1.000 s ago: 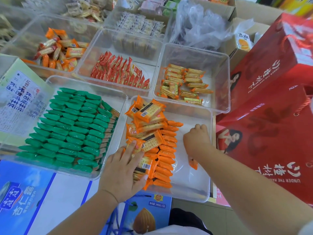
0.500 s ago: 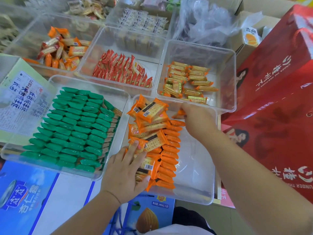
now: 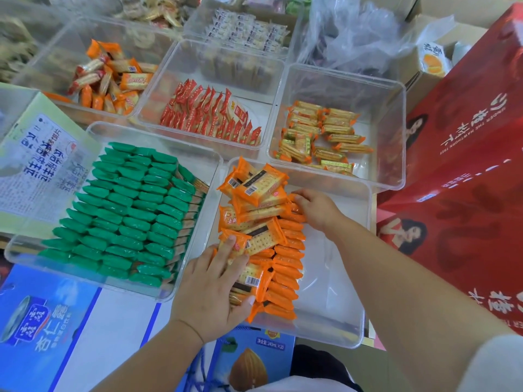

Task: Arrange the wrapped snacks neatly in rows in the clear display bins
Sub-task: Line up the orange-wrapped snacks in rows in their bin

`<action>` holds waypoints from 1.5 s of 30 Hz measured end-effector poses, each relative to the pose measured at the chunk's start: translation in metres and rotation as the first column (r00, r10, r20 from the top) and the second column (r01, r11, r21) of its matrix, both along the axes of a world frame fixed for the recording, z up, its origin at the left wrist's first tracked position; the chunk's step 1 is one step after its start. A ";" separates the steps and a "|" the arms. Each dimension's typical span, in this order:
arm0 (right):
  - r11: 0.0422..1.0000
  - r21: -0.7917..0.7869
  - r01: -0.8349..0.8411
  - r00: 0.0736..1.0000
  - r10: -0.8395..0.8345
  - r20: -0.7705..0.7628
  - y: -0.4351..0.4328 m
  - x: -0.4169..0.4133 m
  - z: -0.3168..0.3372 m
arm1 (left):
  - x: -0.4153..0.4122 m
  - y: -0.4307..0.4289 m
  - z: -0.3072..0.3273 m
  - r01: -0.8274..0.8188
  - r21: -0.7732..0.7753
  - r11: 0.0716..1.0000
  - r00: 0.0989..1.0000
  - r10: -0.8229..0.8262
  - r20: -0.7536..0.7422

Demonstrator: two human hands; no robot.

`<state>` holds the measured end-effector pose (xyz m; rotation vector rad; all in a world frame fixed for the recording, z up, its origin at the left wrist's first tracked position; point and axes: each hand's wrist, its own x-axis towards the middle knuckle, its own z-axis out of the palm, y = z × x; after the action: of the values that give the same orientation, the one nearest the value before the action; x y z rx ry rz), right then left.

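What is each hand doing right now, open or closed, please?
Left hand: open, pressing flat on the loose orange plastic-wrapped cracker packets.
Right hand: closed, its grip pinching one orange packet at the row's far end.

Red cartons (image 3: pixel 467 171) stand right; floor (image 3: pixel 396 369) seemingly grey.

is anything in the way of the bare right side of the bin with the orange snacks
Nothing visible lies on it. The bin floor right of the orange snacks is bare; only the arm of the right hand crosses above it.
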<state>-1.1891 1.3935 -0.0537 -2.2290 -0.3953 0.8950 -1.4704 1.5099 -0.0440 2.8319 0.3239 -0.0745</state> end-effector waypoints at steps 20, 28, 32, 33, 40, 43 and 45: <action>0.991 -0.125 -0.043 0.988 0.061 0.142 0.013 -0.002 -0.009 | 0.000 0.001 -0.003 -0.001 0.022 1.000 1.000 0.001 0.007; 0.955 0.048 0.294 0.932 -0.297 0.208 -0.030 -0.051 0.007 | -0.001 0.000 -0.003 -0.010 0.001 1.000 0.998 0.010 0.058; 0.991 0.117 0.065 0.946 -0.099 0.309 -0.045 -0.097 0.041 | -0.001 0.001 -0.003 -0.024 -0.008 1.000 0.998 0.024 0.063; 0.994 0.111 -0.021 0.961 -0.010 0.275 -0.044 -0.114 0.048 | -0.002 0.001 -0.003 -0.027 -0.012 1.000 0.998 0.027 0.062; 0.968 -0.033 -0.250 0.918 0.248 0.311 -0.028 -0.161 0.046 | -0.002 -0.002 -0.001 -0.045 -0.053 0.998 0.993 0.051 0.104; 0.972 0.007 -0.233 0.930 0.221 0.294 -0.029 -0.157 0.049 | -0.003 -0.003 0.000 -0.048 -0.073 0.996 0.986 0.059 0.158; 0.974 0.066 -0.218 0.953 0.198 0.231 -0.036 -0.149 0.054 | -0.004 -0.004 0.000 -0.057 -0.079 0.995 0.980 0.071 0.185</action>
<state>-1.3385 1.3579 0.0001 -2.2386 -0.7739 0.7165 -1.4739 1.5056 -0.0439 2.7269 0.3615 0.1889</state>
